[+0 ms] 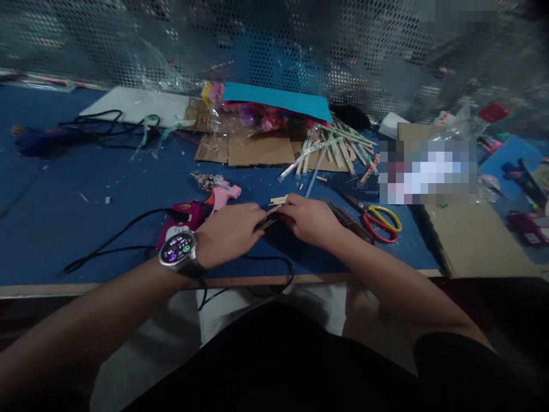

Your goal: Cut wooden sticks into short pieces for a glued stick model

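Note:
Near the front of the blue table, my left hand (229, 232) and my right hand (312, 220) are close together. A thin wooden stick (273, 211) spans the gap between them, and the fingertips of both hands pinch it. Another stick (266, 224) shows just below, by the left fingertips. Several short pale stick pieces (278, 201) lie just beyond the fingers. A pink glue gun (223, 195) rests past my left hand, beside a purple power socket block (182, 220). Right of my right hand are dark-handled pliers (348, 220), partly hidden by the forearm.
Scissors (381, 222) with red and yellow handles lie to the right. Wrapped and loose chopsticks (338, 149) are heaped on cardboard (261, 150) at the back. A blue sheet (277, 102) covers colourful items. Black cables (115, 234) run at left. More cardboard (476, 237) lies right.

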`<state>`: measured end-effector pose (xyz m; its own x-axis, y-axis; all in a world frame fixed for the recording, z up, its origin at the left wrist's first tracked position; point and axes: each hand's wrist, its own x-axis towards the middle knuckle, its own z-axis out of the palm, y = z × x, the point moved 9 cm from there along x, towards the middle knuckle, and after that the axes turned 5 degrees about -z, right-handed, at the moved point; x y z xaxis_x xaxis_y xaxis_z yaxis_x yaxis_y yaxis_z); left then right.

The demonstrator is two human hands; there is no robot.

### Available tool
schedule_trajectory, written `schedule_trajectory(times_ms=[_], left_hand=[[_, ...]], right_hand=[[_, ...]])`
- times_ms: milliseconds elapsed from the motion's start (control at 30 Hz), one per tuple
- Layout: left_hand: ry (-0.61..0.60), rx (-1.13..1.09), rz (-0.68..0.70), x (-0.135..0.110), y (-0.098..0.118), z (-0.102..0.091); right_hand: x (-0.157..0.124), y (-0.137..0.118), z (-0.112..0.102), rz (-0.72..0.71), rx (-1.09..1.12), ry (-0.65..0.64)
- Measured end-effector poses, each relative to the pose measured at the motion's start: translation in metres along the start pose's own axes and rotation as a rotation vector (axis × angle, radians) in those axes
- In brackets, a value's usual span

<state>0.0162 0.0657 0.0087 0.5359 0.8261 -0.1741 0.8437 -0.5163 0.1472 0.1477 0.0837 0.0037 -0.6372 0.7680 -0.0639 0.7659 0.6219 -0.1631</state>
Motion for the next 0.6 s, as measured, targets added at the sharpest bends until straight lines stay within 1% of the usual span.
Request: schedule_trajectory(times_ms=[167, 400, 600], left_hand=[[0.000, -0.026, 0.021, -0.004, 0.001, 0.000], [0.002, -0.057, 0.038, -0.010, 0.005, 0.001], [0.024, -0.055, 0.039, -0.012, 0.011, 0.008]], right_hand=[[-0.001, -0.003, -0.006, -0.001, -0.043, 0.010], [0.004, -0.007, -0.006, -0.038, -0.063, -0.007], [0.009, -0.011, -0.004, -0.076, -0.040, -0.013]])
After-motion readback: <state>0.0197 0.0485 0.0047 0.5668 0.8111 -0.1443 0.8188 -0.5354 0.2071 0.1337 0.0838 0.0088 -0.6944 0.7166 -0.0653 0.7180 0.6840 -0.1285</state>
